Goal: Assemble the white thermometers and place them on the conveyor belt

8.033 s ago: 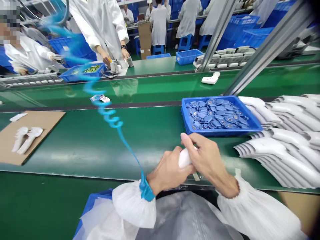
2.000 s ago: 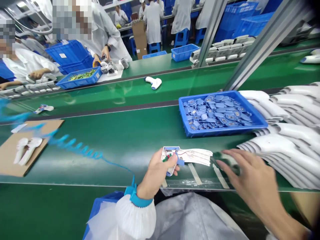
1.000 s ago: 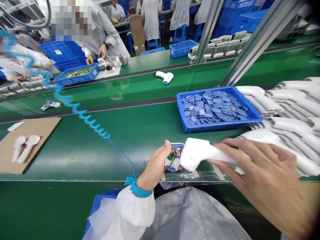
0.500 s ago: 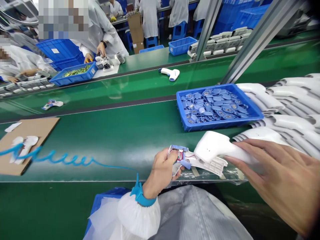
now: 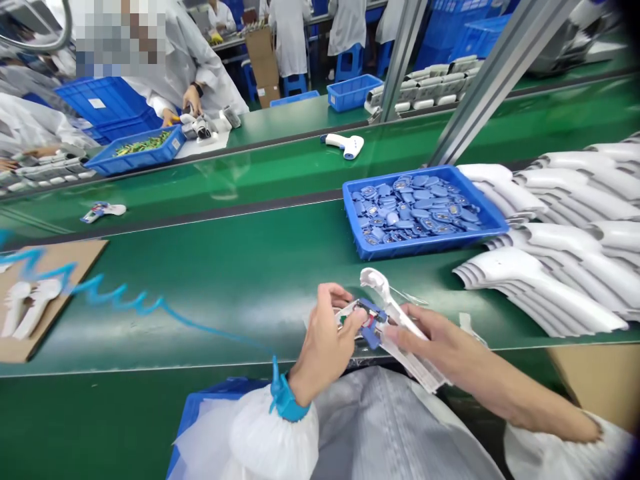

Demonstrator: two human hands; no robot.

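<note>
At the near edge of the bench, my left hand [image 5: 324,341] grips an opened infrared thermometer body [image 5: 416,368], a white half with blue parts and inner electronics, its handle slanting down to the right. My right hand [image 5: 443,341] holds a white shell half [image 5: 379,281] by its handle, tilted and hollow side partly showing, right beside the opened body. The two halves are close together, and whether they touch is unclear. A blue coiled cord [image 5: 200,328] runs to the blue band [image 5: 289,399] on my left wrist.
A blue tray [image 5: 367,253] of small blue parts sits beyond my hands. White shells [image 5: 535,273] lie stacked to the right. Cardboard [image 5: 75,280] with white pieces is at left. A thermometer [image 5: 345,144] lies on the belt, and a co-worker [image 5: 195,73] works across it.
My right hand has brought the white shell half leftward from beside the stack to the opened body and turned it. The opened body now slants more steeply downward.
</note>
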